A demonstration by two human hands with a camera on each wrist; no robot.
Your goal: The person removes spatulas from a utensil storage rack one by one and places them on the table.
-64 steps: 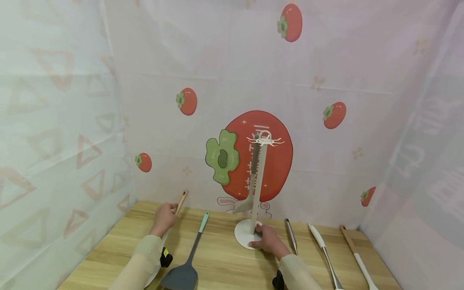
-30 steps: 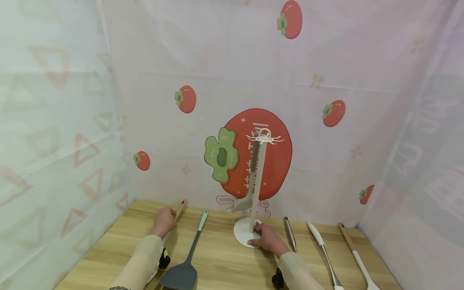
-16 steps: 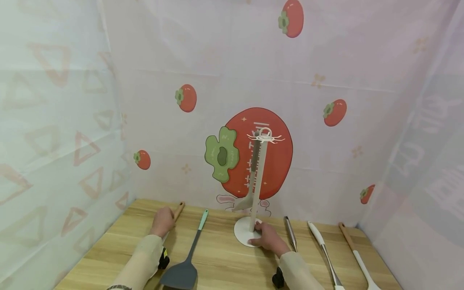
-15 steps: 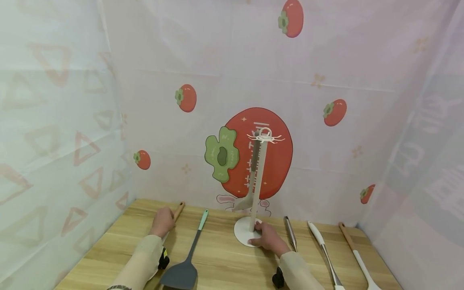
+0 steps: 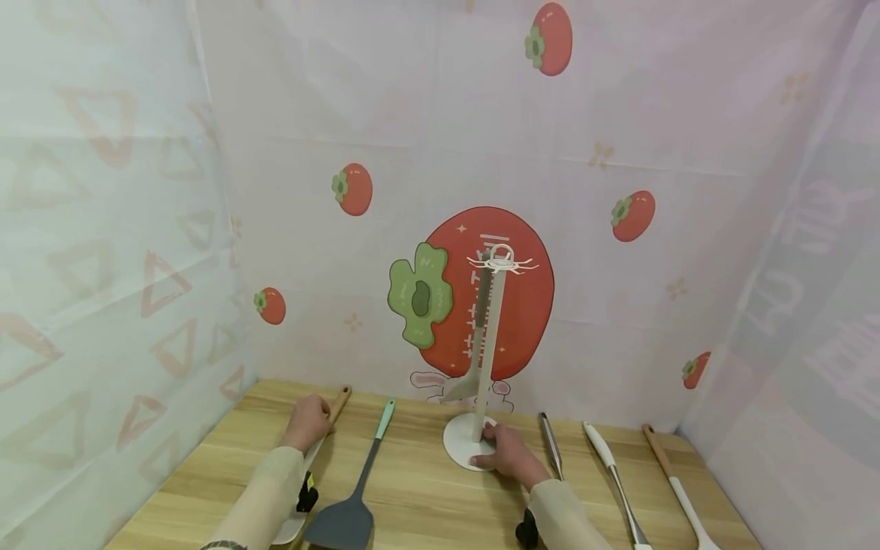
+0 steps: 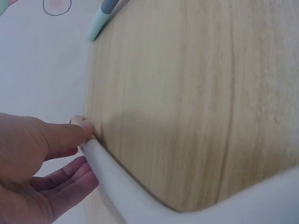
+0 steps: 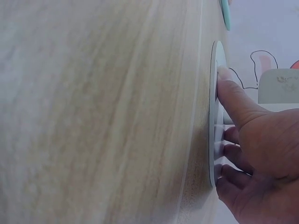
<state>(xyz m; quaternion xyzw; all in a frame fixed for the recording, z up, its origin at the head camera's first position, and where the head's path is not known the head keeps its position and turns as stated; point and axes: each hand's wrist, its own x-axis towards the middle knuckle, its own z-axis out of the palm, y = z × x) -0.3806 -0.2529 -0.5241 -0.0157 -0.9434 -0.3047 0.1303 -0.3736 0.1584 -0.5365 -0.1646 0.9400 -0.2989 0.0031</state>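
Note:
In the head view my left hand is at the left, holding a white spatula with a wooden handle. The left wrist view shows thumb and finger pinching where the wood meets the white shaft. Its white head shows partly below my wrist. A white utensil stand with a ring of hooks on top stands upright at the centre. My right hand holds its round base, thumb on the base and fingers bent near its rim. From the stand hangs a grey-handled spatula, blade downward.
A dark grey turner with a mint handle lies right of my left arm. To the right lie a metal-handled utensil, a white-handled utensil and a wooden-handled white utensil. Patterned cloth closes off the wooden table behind and at both sides.
The wooden handle's end has sunk lower over about two seconds, and my left hand has dropped slightly with it. My right hand keeps its place on the stand's base.

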